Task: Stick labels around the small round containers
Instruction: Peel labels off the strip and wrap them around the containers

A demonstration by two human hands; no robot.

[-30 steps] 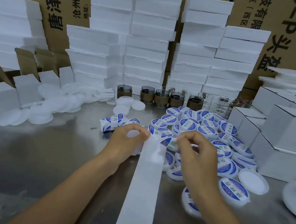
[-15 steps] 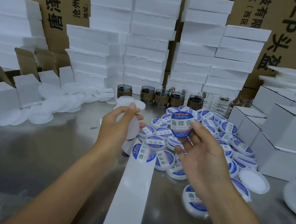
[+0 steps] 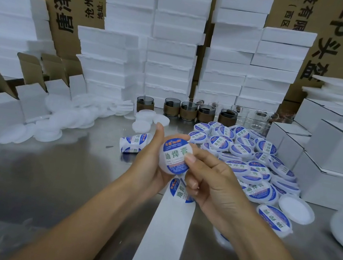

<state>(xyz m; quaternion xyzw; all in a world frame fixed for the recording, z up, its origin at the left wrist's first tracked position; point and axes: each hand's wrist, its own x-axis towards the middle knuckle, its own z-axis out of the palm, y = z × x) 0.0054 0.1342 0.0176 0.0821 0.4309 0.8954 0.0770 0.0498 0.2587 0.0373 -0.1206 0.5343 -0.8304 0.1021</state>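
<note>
My left hand point(image 3: 150, 162) grips a small round white container point(image 3: 166, 165) from behind, its flat face turned toward me. A round blue-and-white label point(image 3: 175, 155) lies on that face. My right hand point(image 3: 212, 181) presses the label's right edge with thumb and fingertip. Below the hands a white backing strip point(image 3: 162, 236) runs toward me, with one more label point(image 3: 179, 190) on its far end. A heap of labelled containers point(image 3: 244, 159) covers the table to the right. A roll of labels point(image 3: 134, 143) lies on its side left of my hands.
Bare white lids point(image 3: 55, 120) lie scattered at the left and one point(image 3: 296, 209) at the right. White cartons point(image 3: 339, 156) stand at the right, foam slabs point(image 3: 175, 40) at the back, brown-banded glasses point(image 3: 188, 110) before them. The table point(image 3: 33, 186) is steel.
My right hand peeled a label off the strip and brought it onto the container that my left hand lifted. Both hands have come together above the strip.
</note>
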